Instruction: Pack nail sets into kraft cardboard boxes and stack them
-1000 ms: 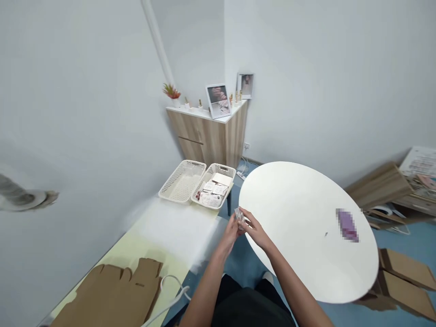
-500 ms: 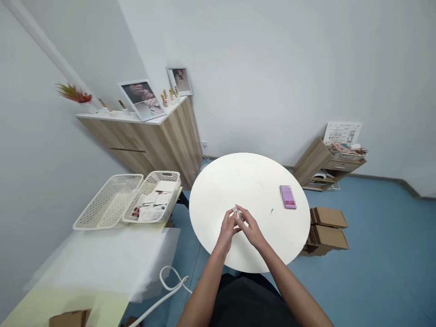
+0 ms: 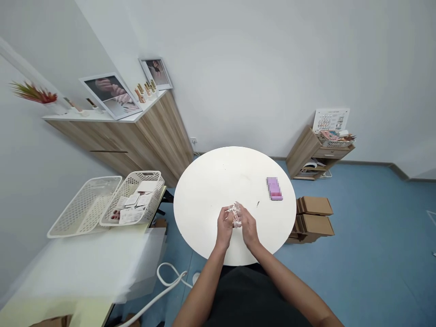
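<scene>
Between my two hands, over the front half of the round white table (image 3: 204, 181), is a crumpled piece of clear plastic film (image 3: 235, 215). My left hand (image 3: 224, 228) grips its left side with bent fingers. On the other side, my right hand (image 3: 249, 226) closes on the film, its fingertips partly blurred and hidden by it. Whether anything lies inside the film I cannot make out. A small dark sliver (image 3: 258, 204) rests on the table to the right of my hands. Farther right lies a purple, pixelated flat object (image 3: 274, 188).
Two white baskets (image 3: 112, 221), one holding cards and papers, stand on a side table (image 3: 81, 263) at the left. A white hose (image 3: 160, 297) loops beside it. Cardboard boxes (image 3: 317, 225) are stacked right of the round table. A wooden cabinet (image 3: 163, 131) stands behind left.
The view has shifted, so the surroundings sit farther left. My hands have moved slightly apart, and the plastic film between them now looks more spread out.
</scene>
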A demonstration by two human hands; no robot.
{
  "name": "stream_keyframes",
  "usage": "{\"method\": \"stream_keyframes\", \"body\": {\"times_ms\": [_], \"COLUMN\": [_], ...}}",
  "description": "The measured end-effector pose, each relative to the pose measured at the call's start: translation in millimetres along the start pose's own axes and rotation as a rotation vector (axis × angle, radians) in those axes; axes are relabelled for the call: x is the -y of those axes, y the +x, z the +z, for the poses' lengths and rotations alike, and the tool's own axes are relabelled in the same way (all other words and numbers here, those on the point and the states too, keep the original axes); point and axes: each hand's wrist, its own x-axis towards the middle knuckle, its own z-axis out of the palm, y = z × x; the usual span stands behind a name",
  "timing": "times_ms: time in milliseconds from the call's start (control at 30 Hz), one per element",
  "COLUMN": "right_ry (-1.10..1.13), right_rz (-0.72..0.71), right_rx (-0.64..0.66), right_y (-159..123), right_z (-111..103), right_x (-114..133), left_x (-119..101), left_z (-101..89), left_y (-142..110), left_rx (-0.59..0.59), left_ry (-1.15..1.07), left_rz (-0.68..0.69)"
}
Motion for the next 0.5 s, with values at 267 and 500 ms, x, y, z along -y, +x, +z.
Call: {"method": "stream_keyframes", "body": {"times_ms": [267,500], "right_ry": [0.095,0.111], "right_rz": [0.097,0.36], "right_rx": [0.1,-0.048], "right_y": [5.2,26.1], "right_z": [-10.5,-36.5], "right_x": [-6.2,-48.4], "left_x": [7.3,46.2], "left_z": [-1.4,-21.4], "left_y": [-0.2,12.9], "left_rx": [0.005,-0.07], "left_ry": [-0.068,-0.482], "left_rz": [-0.082,-0.361]}}
